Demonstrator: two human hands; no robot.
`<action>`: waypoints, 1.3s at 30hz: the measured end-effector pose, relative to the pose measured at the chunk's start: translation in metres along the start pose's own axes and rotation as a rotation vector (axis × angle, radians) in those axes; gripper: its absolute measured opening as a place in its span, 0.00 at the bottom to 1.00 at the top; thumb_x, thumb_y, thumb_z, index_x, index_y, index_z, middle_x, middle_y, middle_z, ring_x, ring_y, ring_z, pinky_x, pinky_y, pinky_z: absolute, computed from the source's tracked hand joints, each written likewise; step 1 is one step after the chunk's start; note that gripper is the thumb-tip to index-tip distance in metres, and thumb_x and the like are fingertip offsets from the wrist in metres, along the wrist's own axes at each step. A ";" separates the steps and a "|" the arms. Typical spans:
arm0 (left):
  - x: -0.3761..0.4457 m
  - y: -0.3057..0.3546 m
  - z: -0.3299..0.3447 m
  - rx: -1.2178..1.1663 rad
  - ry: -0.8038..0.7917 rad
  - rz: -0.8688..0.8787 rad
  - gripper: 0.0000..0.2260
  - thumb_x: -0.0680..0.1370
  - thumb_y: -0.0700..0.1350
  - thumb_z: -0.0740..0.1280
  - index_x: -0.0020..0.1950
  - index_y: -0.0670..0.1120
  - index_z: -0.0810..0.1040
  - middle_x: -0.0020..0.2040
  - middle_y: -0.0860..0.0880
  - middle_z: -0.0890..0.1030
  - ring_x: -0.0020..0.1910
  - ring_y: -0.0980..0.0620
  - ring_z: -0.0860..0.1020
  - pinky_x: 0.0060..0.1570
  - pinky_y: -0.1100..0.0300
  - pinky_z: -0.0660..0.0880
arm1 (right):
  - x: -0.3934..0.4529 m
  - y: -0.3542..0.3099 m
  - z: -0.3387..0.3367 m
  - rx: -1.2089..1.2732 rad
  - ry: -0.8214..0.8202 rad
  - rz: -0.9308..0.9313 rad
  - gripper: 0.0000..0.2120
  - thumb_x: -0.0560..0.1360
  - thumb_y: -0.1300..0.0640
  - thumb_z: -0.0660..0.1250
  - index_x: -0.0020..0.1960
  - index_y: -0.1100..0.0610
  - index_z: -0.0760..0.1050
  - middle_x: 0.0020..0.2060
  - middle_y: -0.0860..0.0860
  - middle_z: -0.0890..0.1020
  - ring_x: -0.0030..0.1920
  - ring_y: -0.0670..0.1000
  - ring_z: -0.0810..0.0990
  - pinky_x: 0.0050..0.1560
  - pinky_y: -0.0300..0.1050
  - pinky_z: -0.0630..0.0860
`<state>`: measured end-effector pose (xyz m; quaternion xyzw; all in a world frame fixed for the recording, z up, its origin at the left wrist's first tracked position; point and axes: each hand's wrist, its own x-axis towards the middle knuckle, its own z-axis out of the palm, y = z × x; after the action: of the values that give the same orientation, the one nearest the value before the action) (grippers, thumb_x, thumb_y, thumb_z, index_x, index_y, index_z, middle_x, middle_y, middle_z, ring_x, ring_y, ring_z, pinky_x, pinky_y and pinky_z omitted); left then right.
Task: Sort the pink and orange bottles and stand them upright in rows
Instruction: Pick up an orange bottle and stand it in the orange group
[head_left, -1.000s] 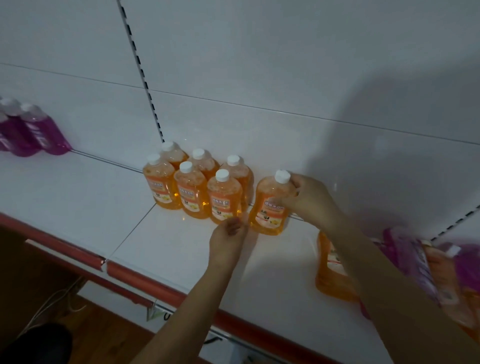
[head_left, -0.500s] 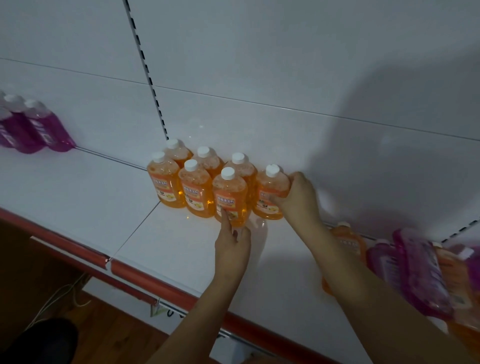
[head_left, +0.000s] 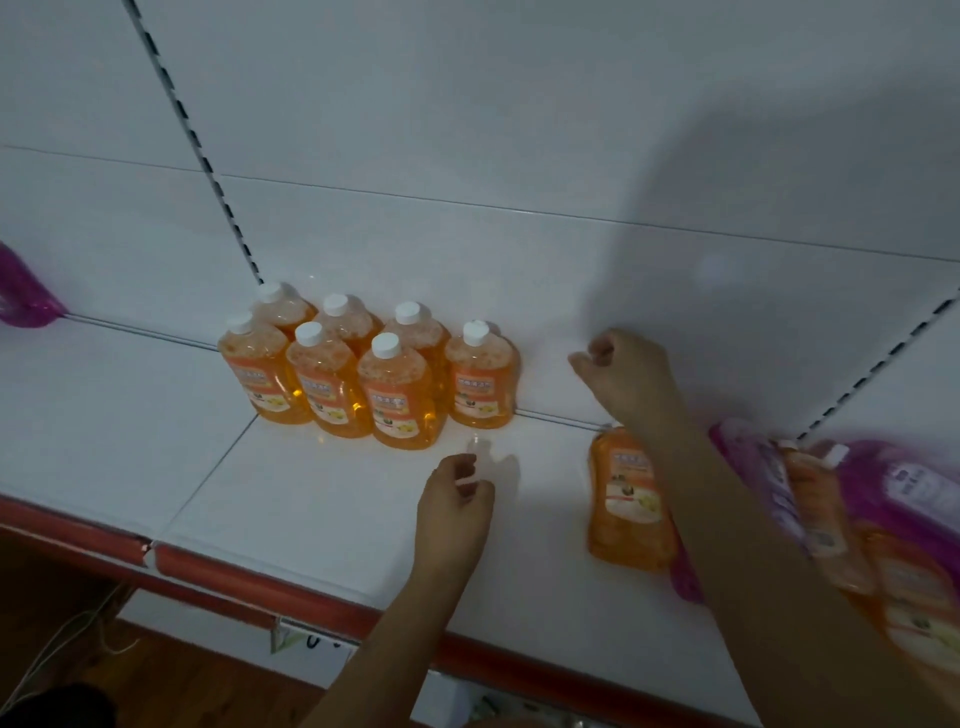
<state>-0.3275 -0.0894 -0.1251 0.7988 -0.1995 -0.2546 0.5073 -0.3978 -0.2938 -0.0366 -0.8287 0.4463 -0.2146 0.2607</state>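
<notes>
Seven orange bottles (head_left: 384, 374) are standing up at 11 o'clock. Both the left hand (head_left: 454, 512) and right hand (head_left: 626, 376) are hanging loosely curled, gripping nothing. Probably best grabbing the lying orange bottle (head_left: 626, 499) at 3 o'clock by its neck.

I see a white shelf (head_left: 130, 426) carrying seven upright orange bottles (head_left: 397, 397) at the back, one orange bottle lying flat (head_left: 626, 499), and a blurred pink-and-orange pile (head_left: 852, 519) at right
</notes>
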 end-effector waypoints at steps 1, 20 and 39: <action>-0.003 0.004 0.007 0.028 -0.038 0.011 0.17 0.81 0.45 0.64 0.70 0.49 0.71 0.60 0.55 0.76 0.55 0.56 0.76 0.51 0.63 0.71 | 0.000 0.009 -0.010 -0.046 -0.016 0.025 0.14 0.76 0.50 0.68 0.52 0.61 0.80 0.46 0.55 0.83 0.52 0.56 0.80 0.47 0.40 0.66; -0.023 0.011 0.073 0.389 -0.461 0.375 0.16 0.75 0.51 0.74 0.62 0.54 0.77 0.49 0.60 0.74 0.51 0.61 0.74 0.50 0.74 0.68 | -0.028 0.066 -0.021 -0.006 -0.474 0.207 0.14 0.75 0.43 0.68 0.39 0.53 0.75 0.39 0.48 0.80 0.40 0.47 0.79 0.35 0.39 0.71; -0.005 0.004 -0.029 -0.287 -0.293 0.043 0.18 0.77 0.44 0.71 0.67 0.49 0.79 0.57 0.52 0.85 0.57 0.54 0.83 0.54 0.62 0.79 | -0.055 -0.017 -0.007 0.531 -0.386 -0.085 0.21 0.68 0.51 0.79 0.59 0.50 0.80 0.52 0.45 0.86 0.51 0.46 0.85 0.53 0.49 0.82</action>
<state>-0.3142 -0.0670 -0.1099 0.6685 -0.2497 -0.3830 0.5867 -0.4194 -0.2408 -0.0270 -0.7751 0.2822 -0.1733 0.5380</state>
